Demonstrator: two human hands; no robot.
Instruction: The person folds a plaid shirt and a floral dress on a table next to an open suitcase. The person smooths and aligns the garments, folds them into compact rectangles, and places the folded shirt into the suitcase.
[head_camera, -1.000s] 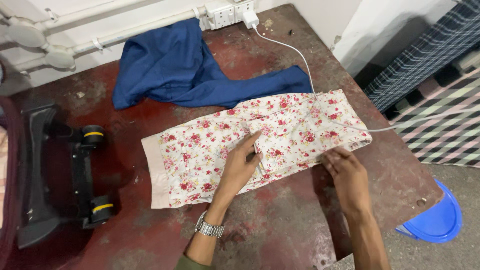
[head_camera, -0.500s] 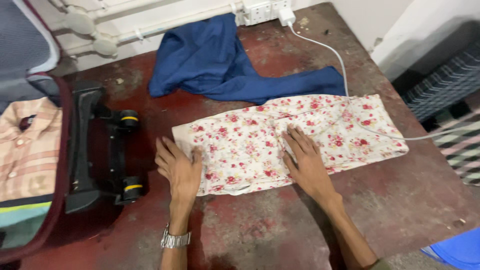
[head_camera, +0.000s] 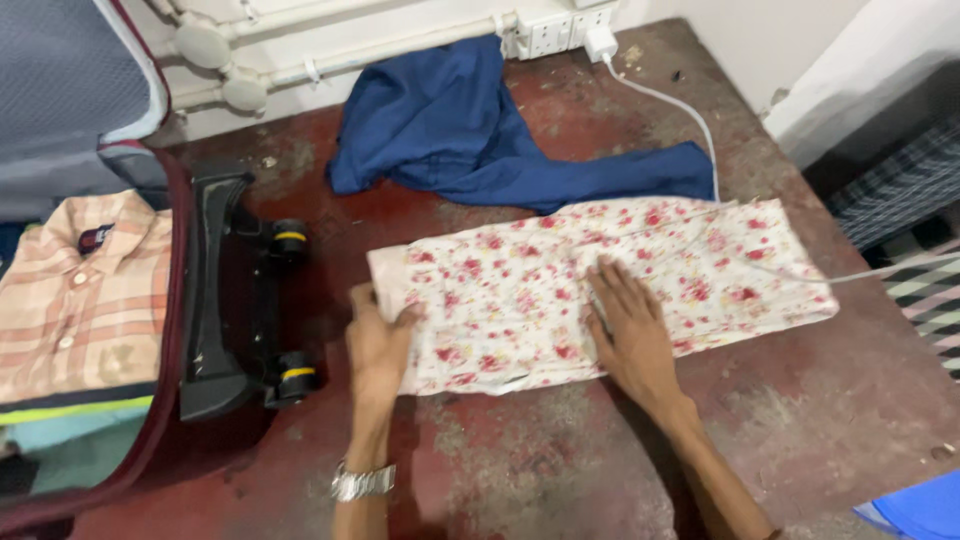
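Curled around the plain hem end of the folded white cotton garment with red flowers (head_camera: 600, 285), the left hand (head_camera: 378, 345) grips the cloth, its wrist bearing a silver metal watch (head_camera: 362, 482). Flat and spread, palm down, the right hand (head_camera: 630, 325) presses the garment's middle. Both forearms reach up from the lower edge. It lies on the worn red floor (head_camera: 560, 460), just below a crumpled blue cloth (head_camera: 470, 125).

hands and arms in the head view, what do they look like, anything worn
Both are bare: the left hand and right hand wear no gloves and no rings that show, and both forearms are bare, with no sleeve in view. The left wrist carries a silver metal watch with a link band. The right wrist has nothing on it. The fingers are slim with short nails.
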